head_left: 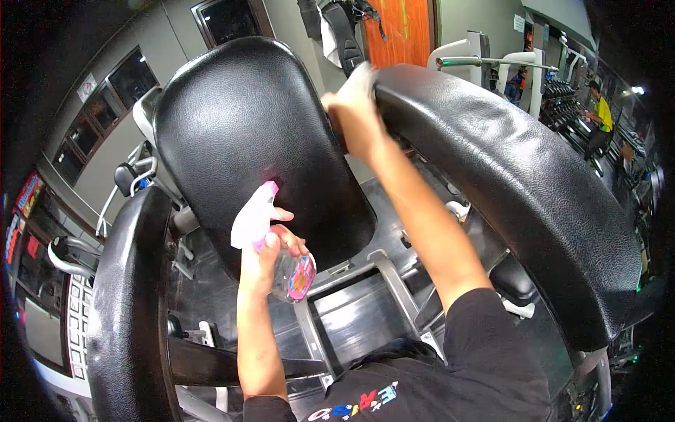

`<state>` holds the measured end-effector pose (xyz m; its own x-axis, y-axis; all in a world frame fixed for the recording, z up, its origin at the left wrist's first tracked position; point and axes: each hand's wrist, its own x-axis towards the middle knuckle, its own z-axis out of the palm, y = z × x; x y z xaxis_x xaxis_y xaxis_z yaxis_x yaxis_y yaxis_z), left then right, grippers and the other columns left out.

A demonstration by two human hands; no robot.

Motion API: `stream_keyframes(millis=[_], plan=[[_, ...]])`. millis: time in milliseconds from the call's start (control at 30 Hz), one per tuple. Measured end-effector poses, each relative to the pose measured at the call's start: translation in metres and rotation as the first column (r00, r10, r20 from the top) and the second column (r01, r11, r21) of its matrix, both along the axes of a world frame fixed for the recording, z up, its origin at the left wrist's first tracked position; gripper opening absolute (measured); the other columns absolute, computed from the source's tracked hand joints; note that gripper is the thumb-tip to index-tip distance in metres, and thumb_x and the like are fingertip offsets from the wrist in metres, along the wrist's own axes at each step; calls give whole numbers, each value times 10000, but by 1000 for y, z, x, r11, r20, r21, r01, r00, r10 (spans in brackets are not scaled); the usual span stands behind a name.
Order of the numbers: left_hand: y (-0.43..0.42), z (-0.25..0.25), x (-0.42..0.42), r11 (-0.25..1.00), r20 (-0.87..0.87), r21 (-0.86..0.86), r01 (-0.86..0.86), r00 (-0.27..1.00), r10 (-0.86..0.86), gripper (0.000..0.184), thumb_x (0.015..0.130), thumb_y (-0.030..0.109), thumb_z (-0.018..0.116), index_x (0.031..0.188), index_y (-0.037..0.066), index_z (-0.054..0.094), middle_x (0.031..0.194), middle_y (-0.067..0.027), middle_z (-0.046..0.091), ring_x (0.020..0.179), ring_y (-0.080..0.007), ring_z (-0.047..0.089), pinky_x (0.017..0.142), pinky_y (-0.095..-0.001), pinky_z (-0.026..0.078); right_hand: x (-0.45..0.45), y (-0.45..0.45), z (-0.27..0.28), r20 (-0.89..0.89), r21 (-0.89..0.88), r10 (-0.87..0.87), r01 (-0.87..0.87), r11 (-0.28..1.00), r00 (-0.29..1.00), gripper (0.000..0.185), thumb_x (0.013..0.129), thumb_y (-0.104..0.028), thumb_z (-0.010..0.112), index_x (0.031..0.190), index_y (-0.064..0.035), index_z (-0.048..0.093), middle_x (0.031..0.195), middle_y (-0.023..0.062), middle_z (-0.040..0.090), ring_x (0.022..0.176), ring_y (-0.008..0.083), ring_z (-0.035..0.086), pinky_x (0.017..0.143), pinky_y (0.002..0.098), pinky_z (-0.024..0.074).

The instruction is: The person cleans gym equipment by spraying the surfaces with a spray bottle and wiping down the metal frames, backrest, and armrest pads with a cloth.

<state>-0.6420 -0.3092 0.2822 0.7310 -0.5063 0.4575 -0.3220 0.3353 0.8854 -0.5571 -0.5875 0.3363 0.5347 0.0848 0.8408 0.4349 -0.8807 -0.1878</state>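
Note:
My left hand (271,246) is wrapped round a spray bottle (301,278) with a white and pink trigger head and a clear body with a colourful label. Its pink nozzle points at the black padded backrest (246,119), close to the surface. My right hand (358,119) is smeared by motion between the backrest and the end of the long curved black pad (506,162). It holds what looks like a white cloth (363,79), blurred, against the near end of that pad.
A second curved black pad (116,302) runs down the left side. The machine's grey metal frame (394,288) stands below. Behind are an orange wooden door (399,35), hanging bags (341,35) and, at the right, a person in a yellow top (603,112) by dumbbell racks.

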Motion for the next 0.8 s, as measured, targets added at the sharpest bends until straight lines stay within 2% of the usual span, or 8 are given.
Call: stream_keyframes(millis=[33, 233, 433, 567, 633, 700, 733, 800], plan=[[0, -1, 0, 1000, 14, 2, 15, 1000, -15, 554, 908, 489, 613, 1184, 23, 498, 683, -61, 589, 688, -204, 635, 748, -387, 526, -1, -2, -32, 64, 180, 311, -317, 931, 948, 121, 814, -82, 554, 913, -72, 623, 959, 153, 652, 1006, 322, 599, 895, 403, 460], [-1, -1, -3, 999, -19, 34, -8, 1000, 9, 642, 840, 534, 669, 1169, 16, 480, 673, -47, 576, 684, -209, 646, 792, -381, 527, -21, 1, -80, 317, -5, -114, 122, 993, 941, 288, 808, -112, 602, 1094, -117, 630, 1144, 37, 624, 1104, 268, 578, 1034, 477, 377], [0, -2, -1, 999, -15, 43, 6, 1000, -6, 605, 852, 493, 671, 1178, 17, 489, 685, -52, 590, 695, -210, 651, 799, -378, 527, -24, 8, -102, 379, 137, -184, 141, 980, 907, 263, 849, -132, 601, 1107, -137, 649, 1200, -50, 603, 1139, 185, 569, 1054, 458, 370], [1, -4, -1, 999, -8, 25, 25, 1000, -25, 575, 856, 463, 669, 1179, 20, 497, 685, -53, 594, 691, -209, 652, 797, -376, 527, -46, 4, -138, 266, 267, -114, 41, 963, 957, 254, 893, -75, 568, 1133, -113, 642, 1156, 46, 629, 1120, 181, 573, 1022, 382, 384], [0, -4, -1, 1000, 12, 12, 17, 1000, -17, 573, 854, 462, 665, 1176, 18, 497, 680, -51, 592, 687, -205, 651, 794, -378, 529, -46, 6, -173, -356, 716, 24, 256, 650, 934, 299, 890, -66, 530, 1175, -81, 618, 1138, 109, 626, 1093, 196, 567, 979, 357, 410], [1, -3, 0, 1000, 8, 26, 14, 1000, -14, 576, 853, 468, 660, 1171, 16, 497, 673, -49, 587, 681, -200, 650, 790, -380, 532, -13, -6, -227, -270, 880, 228, 144, 453, 936, 322, 915, -95, 512, 1227, -38, 571, 1119, 117, 628, 996, 203, 588, 902, 345, 456], [0, -2, 1, 1000, 18, 23, 7, 1000, -8, 576, 853, 468, 660, 1171, 16, 497, 673, -49, 587, 681, -200, 650, 790, -380, 532, 17, -11, -271, 61, 974, 369, -136, 182, 927, 313, 968, -156, 498, 1247, -20, 544, 1099, 100, 638, 912, 220, 616, 838, 338, 489], [1, -1, -1, 998, -13, -18, 63, 998, -63, 464, 876, 390, 681, 1146, 42, 533, 678, -48, 584, 690, -188, 635, 778, -369, 515, 4, -10, -279, 234, 963, 598, -99, -249, 767, 333, 989, -240, 509, 1252, -38, 540, 1086, 93, 642, 908, 228, 641, 798, 357, 523]])
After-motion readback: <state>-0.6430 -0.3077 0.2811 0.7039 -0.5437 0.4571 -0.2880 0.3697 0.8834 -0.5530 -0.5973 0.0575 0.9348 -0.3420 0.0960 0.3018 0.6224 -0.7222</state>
